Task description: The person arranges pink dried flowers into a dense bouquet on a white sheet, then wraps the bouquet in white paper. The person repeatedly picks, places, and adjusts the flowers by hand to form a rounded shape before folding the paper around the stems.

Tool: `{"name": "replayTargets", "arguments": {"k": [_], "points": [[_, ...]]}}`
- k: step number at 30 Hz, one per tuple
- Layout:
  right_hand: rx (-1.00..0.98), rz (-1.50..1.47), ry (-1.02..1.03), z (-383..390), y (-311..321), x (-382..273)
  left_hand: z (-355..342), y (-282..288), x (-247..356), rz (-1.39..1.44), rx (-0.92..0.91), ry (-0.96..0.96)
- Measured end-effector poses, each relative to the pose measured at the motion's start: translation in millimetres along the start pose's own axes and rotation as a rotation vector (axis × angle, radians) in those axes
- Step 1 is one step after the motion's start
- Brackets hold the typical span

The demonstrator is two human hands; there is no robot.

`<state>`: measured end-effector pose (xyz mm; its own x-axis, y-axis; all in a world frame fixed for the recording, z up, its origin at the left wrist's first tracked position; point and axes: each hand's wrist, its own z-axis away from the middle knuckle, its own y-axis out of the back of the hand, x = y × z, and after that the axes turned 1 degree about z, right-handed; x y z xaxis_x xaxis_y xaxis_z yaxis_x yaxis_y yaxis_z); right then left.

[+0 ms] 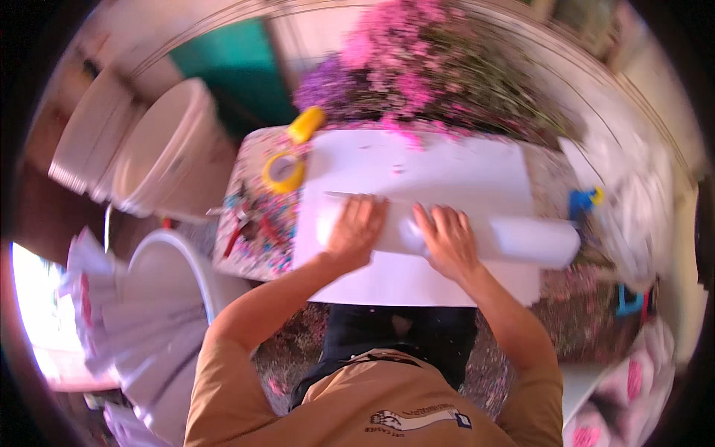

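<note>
A large white sheet (pixel 417 167) lies over the table. On it rests a roll of white paper (pixel 532 242), its right end reaching past the sheet's right edge. My left hand (pixel 359 229) lies over the left part of the roll, fingers stretched away from me. Near the roll's middle, my right hand (pixel 450 240) presses from above with its fingers slightly spread. Both hands touch the roll from the top, a small gap between them. Neither hand's fingers visibly wrap round it. The roll's underside is hidden.
Yellow tape rolls (pixel 284 171) and red-handled cutters (pixel 237 235) sit on the table's left side among petal bits. Pink and purple dried flowers (pixel 417 67) are heaped at the back. Pale buckets (pixel 167 149) stand at left, clear plastic wrap (pixel 633 208) at right.
</note>
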<state>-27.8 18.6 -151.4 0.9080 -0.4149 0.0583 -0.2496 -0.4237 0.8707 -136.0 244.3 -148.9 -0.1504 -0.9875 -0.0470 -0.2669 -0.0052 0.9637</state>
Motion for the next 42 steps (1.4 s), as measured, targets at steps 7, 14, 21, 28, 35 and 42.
{"name": "replayTargets", "arguments": {"k": [7,14,21,28,35,42], "points": [[-0.065,0.193,0.011,51,10,-56,5,38,9,0.279,-0.205,-0.013],[-0.308,-0.122,-0.032,48,59,-55,33,32,33,0.116,-0.122,-0.010],[-0.753,-0.290,-0.184,-20,57,-20,57,15,46,0.140,0.120,0.026],[-0.877,-0.286,-0.189,-44,44,-30,67,7,55,0.112,0.165,0.057],[-0.335,-0.404,-0.111,35,93,-65,61,11,47,0.172,0.155,0.024],[-0.356,0.023,-0.140,183,78,-26,49,19,42,0.150,0.091,0.019]]}}
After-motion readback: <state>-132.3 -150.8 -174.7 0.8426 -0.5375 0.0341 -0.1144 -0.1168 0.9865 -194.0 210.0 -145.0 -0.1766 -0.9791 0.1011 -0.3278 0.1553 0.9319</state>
